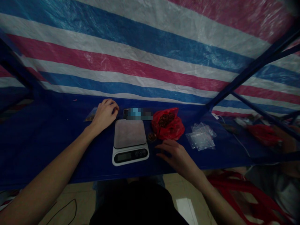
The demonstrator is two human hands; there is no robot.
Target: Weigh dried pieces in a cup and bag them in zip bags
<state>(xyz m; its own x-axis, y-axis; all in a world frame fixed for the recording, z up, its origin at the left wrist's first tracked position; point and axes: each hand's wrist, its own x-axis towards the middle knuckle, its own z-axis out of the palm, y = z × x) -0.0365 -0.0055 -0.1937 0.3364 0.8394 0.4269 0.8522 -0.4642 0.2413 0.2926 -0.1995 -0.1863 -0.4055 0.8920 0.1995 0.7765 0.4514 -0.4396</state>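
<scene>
My left hand (106,112) rests on the blue table with loosely bent fingers and nothing visible in it. Beside it, partly covered by the wrist, lies a small clear bag (89,117) with something brown inside. A white digital kitchen scale (130,134) sits between my hands, its plate bare and its display dark. My right hand (173,153) hovers at or just above the table, thumb and fingers apart, nothing between them. Just beyond its fingertips are a small round dish (152,137) with brown bits and an open red plastic bag (170,125) holding brown pieces.
Several clear zip bags (201,137) lie in a pile at the right. A phone-like device (126,114), partly blurred out, is behind the scale. Blue metal poles (234,82) and a striped tarp (140,65) bound the table. Another person's arm (288,140) shows far right, near a red stool (234,190).
</scene>
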